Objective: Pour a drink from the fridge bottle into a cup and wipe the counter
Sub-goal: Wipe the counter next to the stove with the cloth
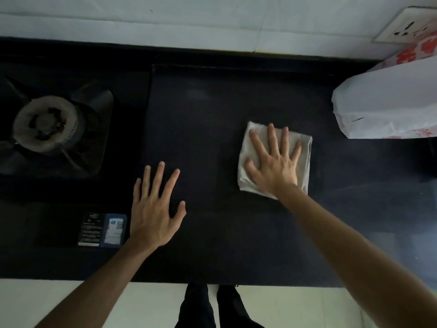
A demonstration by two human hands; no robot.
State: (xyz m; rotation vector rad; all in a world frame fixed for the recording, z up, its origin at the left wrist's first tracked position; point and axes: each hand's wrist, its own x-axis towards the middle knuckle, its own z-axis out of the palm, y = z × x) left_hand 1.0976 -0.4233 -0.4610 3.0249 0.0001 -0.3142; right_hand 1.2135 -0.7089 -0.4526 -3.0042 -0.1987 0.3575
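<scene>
Your left hand (155,209) lies open and flat, fingers spread, on the dark matte counter (212,233) near its front edge, just right of the gas stove (47,124) with its round metal burner. Your right hand (274,162) presses, fingers splayed, on a folded, square grey cloth (305,147) farther right. A crinkled white plastic bag (383,102) with red print sits at the far right; its contents are hidden.

White wall (212,24), pale floor (295,306), dim light
</scene>
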